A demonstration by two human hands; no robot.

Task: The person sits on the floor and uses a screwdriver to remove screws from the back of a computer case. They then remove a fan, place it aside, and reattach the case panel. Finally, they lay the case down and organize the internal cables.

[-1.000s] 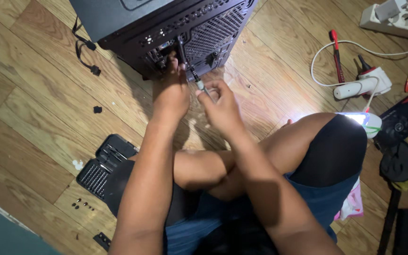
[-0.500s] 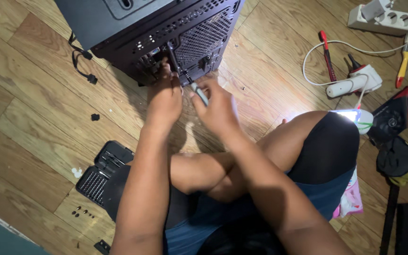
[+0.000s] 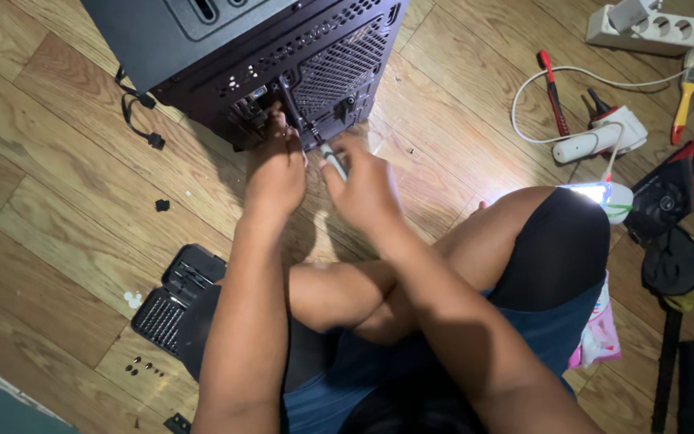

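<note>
Presently, the right hand [image 3: 367,189] is gripping a slim silver screwdriver [image 3: 331,159], fingers clamped round its handle, with the shaft pointing toward eleven o'clock into the rear panel of the black computer case [image 3: 283,56]. The left hand [image 3: 276,169] is bracing against that panel at the ten o'clock side of the tool, fingertips curled at the port openings; whether they are pinching anything cannot be told. The tool is meeting the panel at a slant, so the tip is liable to slip out of the fastener and strike the left fingers just beside it, or a freed screw could be dropping onto the wooden floor [image 3: 58,201] and rolling among the loose black bits at seven o'clock. Compared with the earlier frame, both hands are sitting closer together, and the case is filling more of the top of the view.
</note>
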